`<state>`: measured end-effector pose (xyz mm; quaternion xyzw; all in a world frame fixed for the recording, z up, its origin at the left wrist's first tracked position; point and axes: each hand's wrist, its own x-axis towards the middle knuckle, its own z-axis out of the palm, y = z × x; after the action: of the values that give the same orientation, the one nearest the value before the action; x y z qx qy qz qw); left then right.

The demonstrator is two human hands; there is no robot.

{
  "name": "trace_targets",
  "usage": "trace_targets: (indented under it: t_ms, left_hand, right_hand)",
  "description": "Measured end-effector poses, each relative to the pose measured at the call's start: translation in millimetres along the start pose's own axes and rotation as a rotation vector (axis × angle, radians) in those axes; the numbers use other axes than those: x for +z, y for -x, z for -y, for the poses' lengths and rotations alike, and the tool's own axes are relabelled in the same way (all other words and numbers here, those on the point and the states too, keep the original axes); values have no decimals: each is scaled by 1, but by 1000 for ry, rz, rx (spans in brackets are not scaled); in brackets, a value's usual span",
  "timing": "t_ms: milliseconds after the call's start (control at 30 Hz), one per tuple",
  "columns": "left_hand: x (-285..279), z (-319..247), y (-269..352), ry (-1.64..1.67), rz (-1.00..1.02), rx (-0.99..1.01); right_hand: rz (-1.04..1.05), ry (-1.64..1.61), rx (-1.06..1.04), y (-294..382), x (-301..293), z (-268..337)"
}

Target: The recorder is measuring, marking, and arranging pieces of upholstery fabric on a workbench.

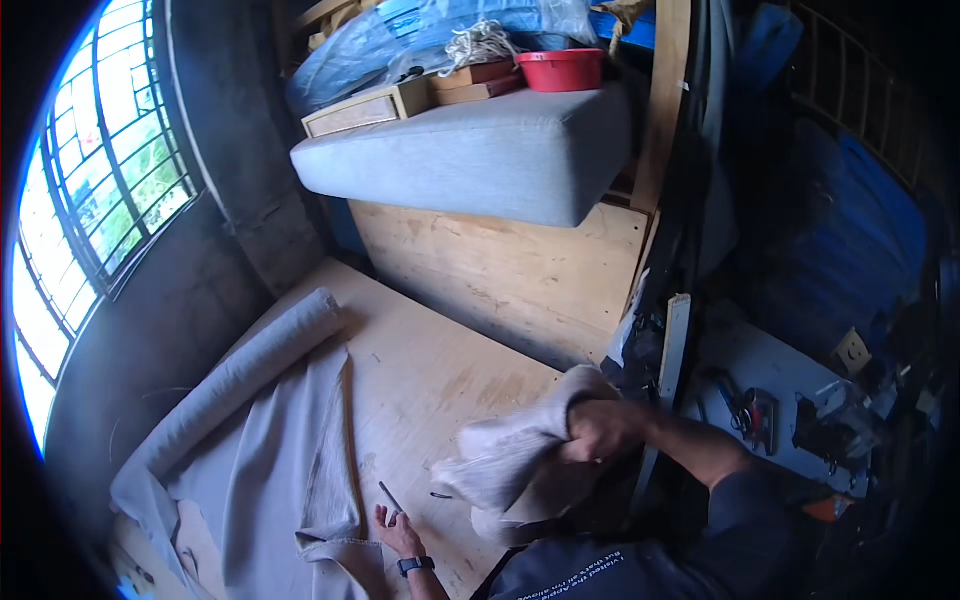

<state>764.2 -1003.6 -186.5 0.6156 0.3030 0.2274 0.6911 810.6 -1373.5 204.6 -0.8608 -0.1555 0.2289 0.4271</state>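
Observation:
My right hand (pixel 596 431) grips a bunched piece of light grey-beige fabric (pixel 517 465), blurred as if in motion, over the right part of a plywood work surface (pixel 420 375). Near the bottom edge, my left hand (pixel 397 531), with a dark watch on its wrist, has a thin dark pen-like tool (pixel 389 496) at its fingers; whether it is held is unclear. A small dark loop-shaped object (pixel 441 495) lies beside the bunched fabric. Left of my left hand, a loose length of grey fabric (pixel 277 450) spreads in folds from a long fabric roll (pixel 240 382).
A grey upholstered cushion (pixel 450 157) bears a red plastic tub (pixel 562 71), a small wooden drawer box (pixel 352 116) and a bundle of white cord (pixel 480 45). An upright wooden post (pixel 673 345) stands at right, beside a side table (pixel 720 360) with tools. A barred window (pixel 112 150) is at left.

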Motion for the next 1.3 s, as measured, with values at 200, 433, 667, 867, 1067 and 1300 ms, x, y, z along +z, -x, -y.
trace_targets:
  t_ms: [200,433,667,867,1067,1300]
  left_hand:
    - [-44,18,27,0,-160,113]
    - [-105,-42,131,-252,-272,72]
    - [-98,-41,157,-277,-208,49]
    - [-90,24,129,81,-249,-119]
    - [-42,-18,94,26,-70,-66]
    - [-58,-5,89,138,-58,-99]
  right_hand:
    - [-784,387,-761,-97,-53,159]
    - [-1454,631,-1457,-153,-232,295]
    - [-1183,1180,-278,-219,-283,169]
    - [-880,1431,11,-229,-286,180]
    - [-1204,1140,-357,-186,-289,183]
    - [-403,861,-422,-243,-68,131]
